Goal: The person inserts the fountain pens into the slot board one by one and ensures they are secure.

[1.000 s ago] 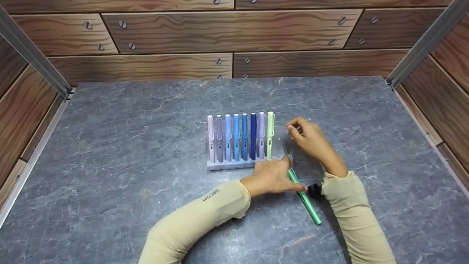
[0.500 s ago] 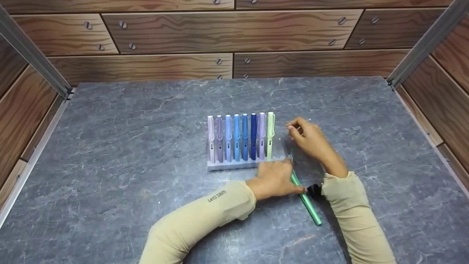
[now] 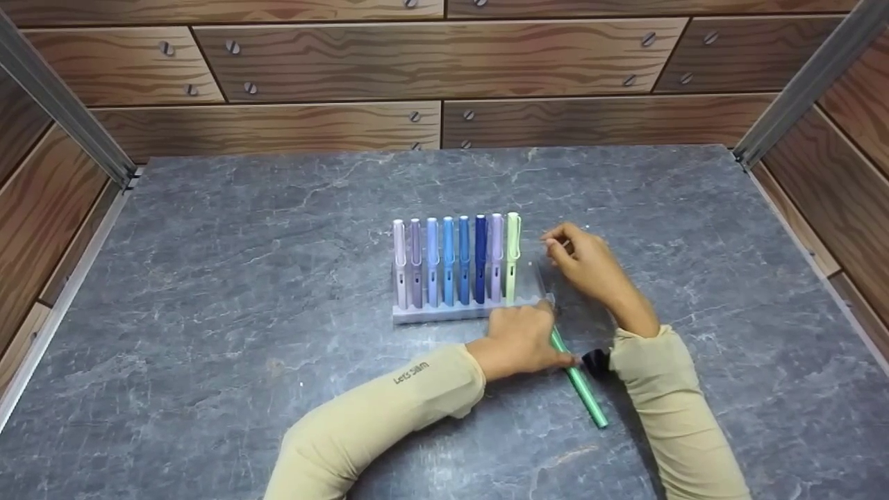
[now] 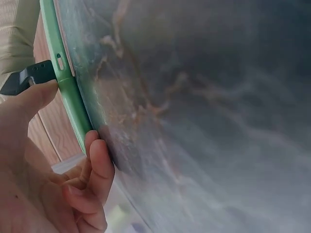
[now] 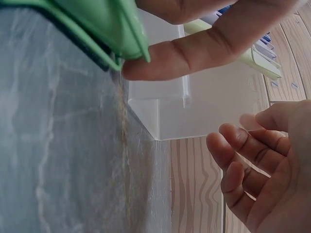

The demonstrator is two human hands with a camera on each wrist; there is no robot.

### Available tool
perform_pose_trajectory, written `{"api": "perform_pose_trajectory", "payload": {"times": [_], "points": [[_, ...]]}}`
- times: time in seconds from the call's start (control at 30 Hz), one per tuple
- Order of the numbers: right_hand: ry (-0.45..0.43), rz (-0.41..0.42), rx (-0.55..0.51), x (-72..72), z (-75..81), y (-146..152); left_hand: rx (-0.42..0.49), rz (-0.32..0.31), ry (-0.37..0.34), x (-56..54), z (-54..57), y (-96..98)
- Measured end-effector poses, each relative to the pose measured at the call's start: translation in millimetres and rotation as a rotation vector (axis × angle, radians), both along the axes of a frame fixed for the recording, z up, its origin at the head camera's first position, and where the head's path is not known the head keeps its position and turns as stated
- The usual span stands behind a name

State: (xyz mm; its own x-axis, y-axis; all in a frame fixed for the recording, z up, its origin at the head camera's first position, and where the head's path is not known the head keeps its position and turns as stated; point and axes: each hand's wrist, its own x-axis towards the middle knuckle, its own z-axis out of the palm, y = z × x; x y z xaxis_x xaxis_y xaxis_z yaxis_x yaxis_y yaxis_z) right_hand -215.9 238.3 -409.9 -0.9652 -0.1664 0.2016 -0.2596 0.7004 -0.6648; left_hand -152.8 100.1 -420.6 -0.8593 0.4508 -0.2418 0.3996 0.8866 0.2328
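A green capped pen (image 3: 585,392) slants across the table in front of a clear pen stand (image 3: 444,316). My left hand (image 3: 524,337) holds it between the thumb and fingers, as the left wrist view shows with the thumb on one side of the pen (image 4: 73,104) and fingertips on the other. Part of the pen's clip end is hidden by that hand in the head view. At the stand's right end, my right hand (image 3: 587,260) pinches the edge of the clear panel (image 5: 209,116); one fingertip shows blurred through it. Its other fingers are loosely curled.
Several upright pens (image 3: 464,260) in purple, blue and light green fill the stand from its left side. The black wrist-camera mount (image 3: 596,362) sits close to the left thumb. Wood-patterned walls (image 3: 444,59) surround the grey marbled table (image 3: 243,278).
My left hand has shifted slightly right and toward me along the green pen, then nearly stopped. The pen's near end has moved a touch left. My right hand keeps its place.
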Motion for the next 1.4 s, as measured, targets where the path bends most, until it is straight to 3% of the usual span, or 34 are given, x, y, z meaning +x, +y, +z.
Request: {"api": "perform_pose_trajectory", "payload": {"times": [0.67, 1.4], "points": [[-0.007, 0.007, 0.005, 0.0, 0.9, 0, 0.071, 0.039, -0.120, -0.2, 3.8, -11.4], [0.015, -0.009, 0.013, -1.1, -0.5, -1, 0.052, 0.066, -0.095, 3.7, 1.2, -6.1]]}}
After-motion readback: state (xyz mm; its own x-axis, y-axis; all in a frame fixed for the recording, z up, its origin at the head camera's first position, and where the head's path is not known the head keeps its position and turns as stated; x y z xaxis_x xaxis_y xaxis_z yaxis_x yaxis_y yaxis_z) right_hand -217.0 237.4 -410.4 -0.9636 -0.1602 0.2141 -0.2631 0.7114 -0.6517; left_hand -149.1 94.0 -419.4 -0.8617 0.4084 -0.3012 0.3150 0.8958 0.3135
